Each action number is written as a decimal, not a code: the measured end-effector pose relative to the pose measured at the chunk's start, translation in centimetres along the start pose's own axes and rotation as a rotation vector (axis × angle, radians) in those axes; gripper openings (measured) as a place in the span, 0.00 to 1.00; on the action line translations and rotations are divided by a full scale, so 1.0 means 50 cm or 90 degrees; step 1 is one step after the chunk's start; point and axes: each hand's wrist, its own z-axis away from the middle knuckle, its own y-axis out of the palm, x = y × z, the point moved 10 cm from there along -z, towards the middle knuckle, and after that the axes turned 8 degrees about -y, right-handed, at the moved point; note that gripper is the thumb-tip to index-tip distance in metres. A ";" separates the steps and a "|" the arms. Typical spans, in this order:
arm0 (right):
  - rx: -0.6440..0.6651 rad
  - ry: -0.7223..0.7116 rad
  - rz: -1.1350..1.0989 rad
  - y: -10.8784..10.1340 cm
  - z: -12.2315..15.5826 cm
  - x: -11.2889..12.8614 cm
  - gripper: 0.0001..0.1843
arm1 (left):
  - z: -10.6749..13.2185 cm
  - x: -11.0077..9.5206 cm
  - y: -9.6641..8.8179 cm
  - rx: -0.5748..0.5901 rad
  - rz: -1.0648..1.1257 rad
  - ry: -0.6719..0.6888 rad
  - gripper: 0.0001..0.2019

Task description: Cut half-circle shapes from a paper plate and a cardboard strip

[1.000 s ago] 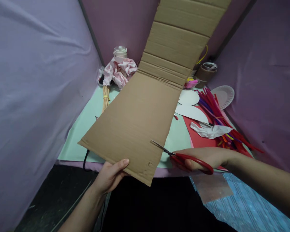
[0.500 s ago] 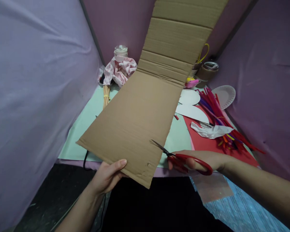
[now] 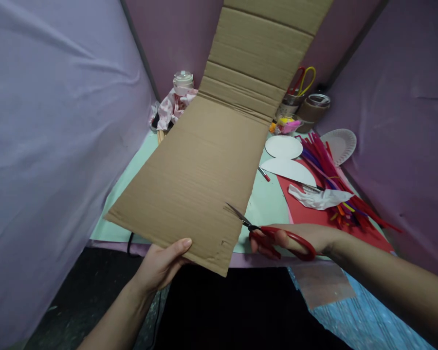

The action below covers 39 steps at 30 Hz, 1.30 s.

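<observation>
A long creased sheet of brown cardboard (image 3: pixel 197 160) slants up and away from me above the table. My left hand (image 3: pixel 166 262) pinches its near edge, thumb on top and fingers underneath. In my right hand (image 3: pixel 277 240) is a pair of red-handled scissors (image 3: pixel 292 238), gripped by the loops. One dark blade of the scissors lies over the cardboard near its right edge; whether the other is beneath it I cannot tell. A small torn nick shows near the sheet's lower right corner.
White paper shapes (image 3: pixel 283 147), a red pen (image 3: pixel 264 174), a bundle of pipe cleaners (image 3: pixel 324 165), crumpled white tissue (image 3: pixel 319 197) and a paper plate (image 3: pixel 341 146) lie on the right. Jars (image 3: pixel 314 109) stand behind. A lidded cup (image 3: pixel 183 82) and pink-patterned cloth (image 3: pixel 170 109) are at back left.
The cardboard has shifted left and turned slightly, showing more of the jars and white paper shapes. The scissors have moved a little left and up with it. Both hands keep their hold.
</observation>
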 end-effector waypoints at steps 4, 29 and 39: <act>-0.002 0.016 -0.006 -0.004 0.009 -0.020 0.50 | -0.008 -0.001 0.004 0.004 -0.001 0.008 0.29; -0.106 0.036 -0.022 -0.014 -0.026 -0.008 0.36 | 0.010 0.025 0.022 0.033 0.003 -0.065 0.31; -0.235 0.077 0.004 -0.038 -0.014 -0.050 0.32 | -0.013 0.003 0.027 -0.011 0.060 -0.022 0.33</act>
